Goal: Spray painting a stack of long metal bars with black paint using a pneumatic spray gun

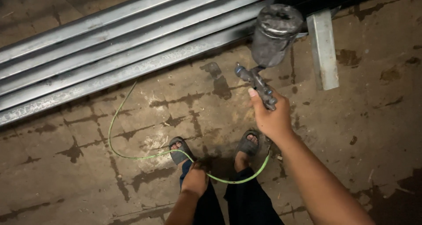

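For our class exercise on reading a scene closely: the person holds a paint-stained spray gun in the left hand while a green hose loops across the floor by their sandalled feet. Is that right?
Not quite. The head view shows the spray gun in the right hand, not the left. The left hand hangs low by the leg, at the green hose, which loops across the floor near the sandalled feet. The rest stands.
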